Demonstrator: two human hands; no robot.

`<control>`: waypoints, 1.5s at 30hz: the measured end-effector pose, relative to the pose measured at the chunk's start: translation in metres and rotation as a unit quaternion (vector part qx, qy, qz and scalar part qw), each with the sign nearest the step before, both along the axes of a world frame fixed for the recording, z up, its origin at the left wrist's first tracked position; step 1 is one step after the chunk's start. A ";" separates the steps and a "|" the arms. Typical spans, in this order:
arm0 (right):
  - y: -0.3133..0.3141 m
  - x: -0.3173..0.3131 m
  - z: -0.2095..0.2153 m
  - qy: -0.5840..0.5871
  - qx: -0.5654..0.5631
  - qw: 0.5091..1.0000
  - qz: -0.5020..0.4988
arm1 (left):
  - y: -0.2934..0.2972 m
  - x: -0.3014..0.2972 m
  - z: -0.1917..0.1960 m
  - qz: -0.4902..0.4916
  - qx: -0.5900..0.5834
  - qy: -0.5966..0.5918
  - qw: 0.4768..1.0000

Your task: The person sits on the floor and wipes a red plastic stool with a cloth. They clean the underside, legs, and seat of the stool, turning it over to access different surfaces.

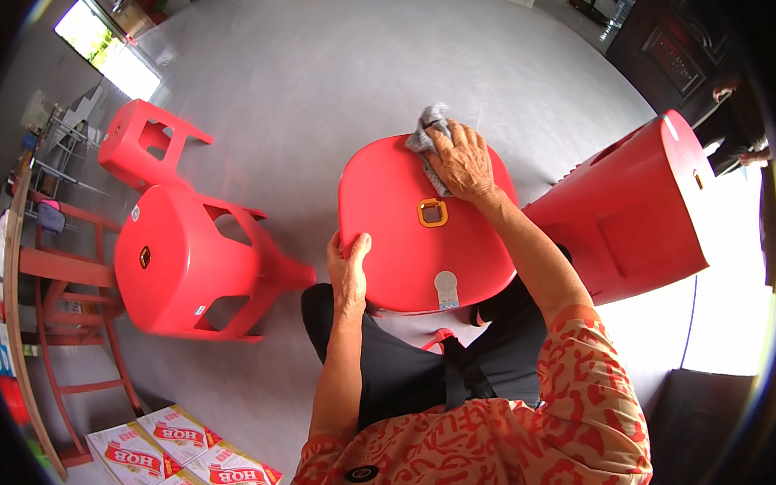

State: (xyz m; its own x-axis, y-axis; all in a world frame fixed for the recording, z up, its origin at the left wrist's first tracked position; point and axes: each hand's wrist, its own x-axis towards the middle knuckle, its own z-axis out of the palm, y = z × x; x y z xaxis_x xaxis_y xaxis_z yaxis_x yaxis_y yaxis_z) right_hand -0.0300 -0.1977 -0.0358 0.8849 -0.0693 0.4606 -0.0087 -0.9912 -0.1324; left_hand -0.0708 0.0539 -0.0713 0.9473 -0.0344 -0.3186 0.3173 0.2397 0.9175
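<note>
A red plastic stool (pixel 388 242) with a rounded square seat is right in front of me, between my knees. In its seat is a square hole with a yellow rim, and a pale round-ended sticker (pixel 446 290) is near its front edge. My left hand (pixel 348 274) grips the stool's left edge, thumb on top, its other fingers partly hidden against the side. Toward the far right corner, my right hand (pixel 464 161) presses a crumpled grey cloth (pixel 433 121) onto the seat, fingers bent over it. Part of the cloth hangs past the far edge.
Two red stools (pixel 188 258) (pixel 141 140) are on the left, a tall red stack of stools (pixel 626 208) on the right. White and red cartons (pixel 182 451) lie lower left beside a wooden table (pixel 17 255) and chair. Another person's hand (pixel 754 157) shows at the far right.
</note>
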 end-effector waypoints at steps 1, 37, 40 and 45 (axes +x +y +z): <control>-0.008 -0.008 -0.001 0.002 0.013 1.000 -0.026 | -0.001 0.001 -0.003 0.002 0.001 -0.005 1.000; -0.007 -0.108 -0.009 -0.040 0.145 0.989 -0.006 | -0.043 -0.043 0.000 0.120 -0.027 0.008 0.992; -0.007 -0.097 -0.001 0.011 0.112 0.991 0.073 | -0.035 -0.041 -0.008 0.097 0.024 -0.008 0.995; -0.017 -0.046 -0.001 0.008 0.067 0.997 0.043 | -0.041 -0.045 0.010 0.097 0.409 -0.224 0.879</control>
